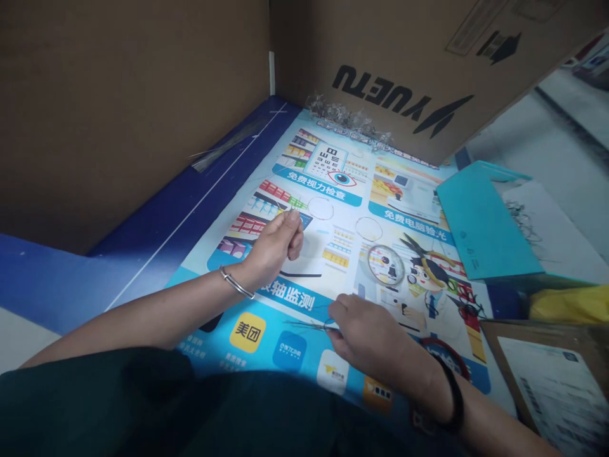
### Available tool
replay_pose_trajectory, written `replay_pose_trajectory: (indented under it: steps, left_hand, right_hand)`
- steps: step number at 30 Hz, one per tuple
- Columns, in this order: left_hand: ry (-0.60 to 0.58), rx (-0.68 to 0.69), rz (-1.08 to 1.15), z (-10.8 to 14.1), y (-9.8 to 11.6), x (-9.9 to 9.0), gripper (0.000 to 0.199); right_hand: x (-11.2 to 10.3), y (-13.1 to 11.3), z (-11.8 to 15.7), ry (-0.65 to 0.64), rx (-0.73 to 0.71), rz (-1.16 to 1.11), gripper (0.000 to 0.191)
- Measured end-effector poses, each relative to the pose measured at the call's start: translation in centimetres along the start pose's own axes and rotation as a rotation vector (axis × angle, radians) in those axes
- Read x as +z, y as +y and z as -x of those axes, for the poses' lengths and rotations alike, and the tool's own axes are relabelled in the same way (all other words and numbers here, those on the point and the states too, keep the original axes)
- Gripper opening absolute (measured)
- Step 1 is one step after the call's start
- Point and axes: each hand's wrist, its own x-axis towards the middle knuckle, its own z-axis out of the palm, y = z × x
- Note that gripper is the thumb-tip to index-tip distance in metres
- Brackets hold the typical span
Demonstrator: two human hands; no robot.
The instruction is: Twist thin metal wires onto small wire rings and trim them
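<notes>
My left hand point(284, 238) is closed in a pinch over the printed poster, with fine wire ends point(294, 204) sticking up from the fingertips. Lower and to the right, my right hand point(359, 327) is wrapped around several thin wires point(307, 325), whose ends point left. How far the wires run inside either fist is hidden. Beyond my right hand lies a round coil point(386, 265) with a pale rim. Pliers with yellow handles point(440, 257) rest beside it. Two thin wire rings, one a left ring point(321, 208) and one a right ring point(368, 228), lie farther back.
Cardboard walls point(143, 95) stand at the left and back. Clear tangled pieces point(340, 114) lie along the back wall, and a bundle of straight wires point(228, 147) sits left. A teal folder point(490, 222) and a labelled brown parcel point(547, 381) are at right.
</notes>
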Motion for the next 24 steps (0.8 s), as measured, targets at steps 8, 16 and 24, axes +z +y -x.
replay_pose_trajectory:
  steps: [8,16,24]
  left_hand:
    - [-0.026,-0.022,0.013,0.1,0.0,0.0,0.032]
    - [-0.126,-0.111,-0.002,0.6,-0.1,0.4,0.032]
    - [-0.188,-0.152,-0.071,0.7,-0.3,0.3,0.027]
  right_hand:
    - [-0.1,2.5,0.4,0.073,0.059,-0.094,0.016]
    - [0.8,2.2,0.2,0.06,-0.096,-0.127,0.019]
    - [0.1,1.4,1.0,0.03,-0.106,-0.158,0.014]
